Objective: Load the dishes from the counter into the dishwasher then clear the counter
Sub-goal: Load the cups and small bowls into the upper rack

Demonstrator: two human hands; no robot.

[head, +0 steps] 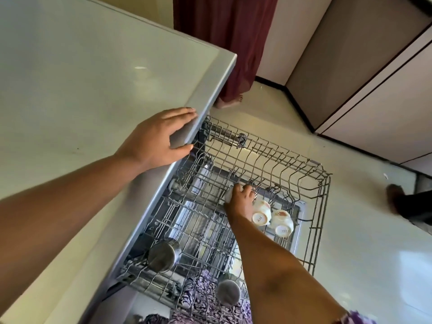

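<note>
The grey wire upper rack (320,206) of the dishwasher is pulled out below the counter. My right hand (240,199) reaches down into it and grips a white cup (230,192), mostly hidden under my fingers. Beside that hand two white patterned cups (260,212) (281,223) lie upside down in the rack. Two steel tumblers (163,254) (229,292) stand inverted nearer to me. My left hand (161,139) rests on the counter's front edge (205,106), fingers straight on top and thumb over the edge.
The pale counter top (81,78) fills the left of the view. A person in a maroon garment (233,43) stands barefoot beyond the counter corner. Another person's foot (397,197) shows at the right. Cabinets (374,78) line the far wall across the tiled floor.
</note>
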